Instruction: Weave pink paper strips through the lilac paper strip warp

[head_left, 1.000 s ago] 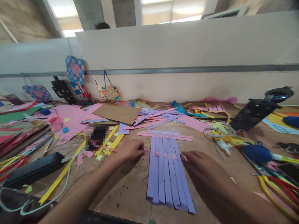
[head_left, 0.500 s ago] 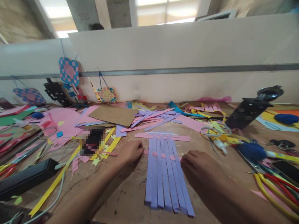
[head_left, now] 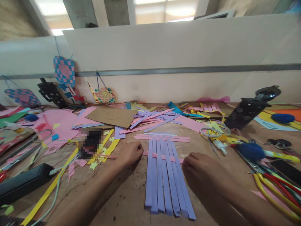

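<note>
Left hand (head_left: 132,153) and right hand (head_left: 199,164) pinch a thin pink paper strip (head_left: 172,159) threaded through flat purple paper strips (head_left: 167,185)

1. Surface (head_left: 131,191): brown, scuffed, dark specks near the front; reaches back to the partition.
2. Partition (head_left: 150,45): off-white, spanning the full width behind the surface; a slanting sheet edge at left, faint smudges low at centre.
3. Rail (head_left: 155,71): grey, narrow, running across the partition.
4. Left window (head_left: 53,11): bright, tan area in its lower part.
5. Centre window (head_left: 164,12): wide, vertical bar, glaring white bands.
6. Column (head_left: 80,14): grey, between the windows.
7. Wall (head_left: 14,20): top left, mottled brown, blurred.
8. Frame (head_left: 215,14): pale, slanted, above the partition, right of the centre window.
9. Light: strongest at both windows.
</note>
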The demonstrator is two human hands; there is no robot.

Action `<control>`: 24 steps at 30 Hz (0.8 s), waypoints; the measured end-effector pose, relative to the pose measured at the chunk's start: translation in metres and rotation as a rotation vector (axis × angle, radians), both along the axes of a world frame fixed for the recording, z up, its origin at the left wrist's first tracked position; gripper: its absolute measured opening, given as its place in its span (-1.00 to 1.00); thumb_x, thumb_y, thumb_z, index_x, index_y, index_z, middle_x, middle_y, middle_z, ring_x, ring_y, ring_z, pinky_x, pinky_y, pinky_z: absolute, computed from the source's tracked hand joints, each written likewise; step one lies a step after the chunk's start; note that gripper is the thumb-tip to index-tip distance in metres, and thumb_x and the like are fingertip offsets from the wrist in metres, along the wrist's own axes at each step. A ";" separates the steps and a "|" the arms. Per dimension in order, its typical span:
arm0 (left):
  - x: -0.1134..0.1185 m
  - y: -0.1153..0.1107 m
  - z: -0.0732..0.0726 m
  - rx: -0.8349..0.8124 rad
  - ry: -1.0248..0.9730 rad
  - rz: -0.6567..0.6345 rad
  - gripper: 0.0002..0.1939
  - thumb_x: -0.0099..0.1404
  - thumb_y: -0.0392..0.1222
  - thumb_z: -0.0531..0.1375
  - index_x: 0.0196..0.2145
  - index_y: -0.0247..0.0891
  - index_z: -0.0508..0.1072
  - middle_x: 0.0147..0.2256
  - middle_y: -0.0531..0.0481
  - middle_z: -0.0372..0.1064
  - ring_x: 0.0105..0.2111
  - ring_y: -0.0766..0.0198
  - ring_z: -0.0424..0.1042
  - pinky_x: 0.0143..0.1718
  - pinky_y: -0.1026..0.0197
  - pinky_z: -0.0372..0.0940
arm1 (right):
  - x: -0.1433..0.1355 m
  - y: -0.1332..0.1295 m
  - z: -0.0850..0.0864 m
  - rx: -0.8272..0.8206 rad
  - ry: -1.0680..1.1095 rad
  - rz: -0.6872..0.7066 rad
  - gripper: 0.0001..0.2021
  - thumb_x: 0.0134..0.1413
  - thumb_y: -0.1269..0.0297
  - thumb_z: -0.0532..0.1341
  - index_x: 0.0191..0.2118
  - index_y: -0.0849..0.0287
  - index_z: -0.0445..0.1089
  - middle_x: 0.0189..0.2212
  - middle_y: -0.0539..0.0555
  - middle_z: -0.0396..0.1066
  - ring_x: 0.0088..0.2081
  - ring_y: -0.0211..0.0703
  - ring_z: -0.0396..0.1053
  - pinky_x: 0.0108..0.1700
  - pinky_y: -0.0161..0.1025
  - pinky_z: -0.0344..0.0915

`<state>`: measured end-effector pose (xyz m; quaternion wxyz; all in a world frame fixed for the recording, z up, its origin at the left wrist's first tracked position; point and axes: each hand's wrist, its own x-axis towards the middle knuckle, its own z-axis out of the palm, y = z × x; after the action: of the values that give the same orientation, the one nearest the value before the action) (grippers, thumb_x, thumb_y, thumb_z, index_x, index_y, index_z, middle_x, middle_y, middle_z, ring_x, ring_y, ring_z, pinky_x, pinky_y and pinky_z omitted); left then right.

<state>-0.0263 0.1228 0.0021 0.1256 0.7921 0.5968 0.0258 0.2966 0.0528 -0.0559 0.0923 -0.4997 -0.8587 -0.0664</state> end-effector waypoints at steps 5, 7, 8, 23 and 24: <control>0.001 0.001 -0.002 -0.012 -0.006 0.002 -0.77 0.39 -0.28 0.10 -0.33 -0.23 0.54 -0.23 -0.11 0.58 -0.20 0.07 0.50 -0.29 0.17 0.18 | -0.007 -0.002 -0.002 0.065 -0.025 -0.077 -0.83 0.08 0.46 0.17 -0.46 0.08 0.41 -0.51 0.07 0.45 -0.46 -0.05 0.39 -0.34 -0.11 0.14; 0.001 0.000 -0.001 -0.015 -0.011 0.007 -0.77 0.40 -0.28 0.10 -0.33 -0.23 0.54 -0.23 -0.10 0.58 -0.20 0.08 0.51 -0.31 0.18 0.17 | -0.011 -0.001 -0.002 0.110 -0.023 -0.082 -0.85 0.06 0.45 0.18 -0.46 0.08 0.38 -0.50 0.09 0.45 -0.44 -0.03 0.39 -0.31 -0.10 0.13; 0.001 0.000 -0.001 -0.015 -0.012 0.010 -0.77 0.40 -0.28 0.10 -0.34 -0.23 0.54 -0.24 -0.09 0.58 -0.20 0.08 0.51 -0.31 0.18 0.17 | -0.013 -0.001 -0.002 0.131 -0.020 -0.075 -0.86 0.07 0.45 0.18 -0.46 0.09 0.37 -0.49 0.09 0.45 -0.43 -0.04 0.39 -0.29 -0.09 0.13; 0.005 -0.001 0.003 -0.008 0.045 -0.011 -0.77 0.40 -0.28 0.10 -0.34 -0.22 0.54 -0.22 -0.13 0.60 -0.16 0.02 0.52 -0.24 0.14 0.19 | -0.023 -0.002 0.010 0.231 -0.041 -0.122 -0.83 0.18 0.43 0.13 -0.43 0.07 0.32 -0.46 0.10 0.37 -0.36 0.00 0.34 -0.19 -0.02 0.14; 0.005 -0.001 0.003 -0.006 0.056 -0.012 -0.77 0.40 -0.27 0.10 -0.34 -0.22 0.54 -0.22 -0.13 0.60 -0.16 0.01 0.53 -0.25 0.14 0.19 | -0.023 -0.001 0.010 0.230 -0.037 -0.120 -0.83 0.18 0.43 0.13 -0.42 0.07 0.33 -0.46 0.10 0.37 -0.36 0.01 0.35 -0.20 -0.02 0.15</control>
<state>-0.0214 0.1218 0.0054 0.1113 0.7957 0.5954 0.0012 0.2736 0.0520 -0.0460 0.1292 -0.5348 -0.8157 -0.1788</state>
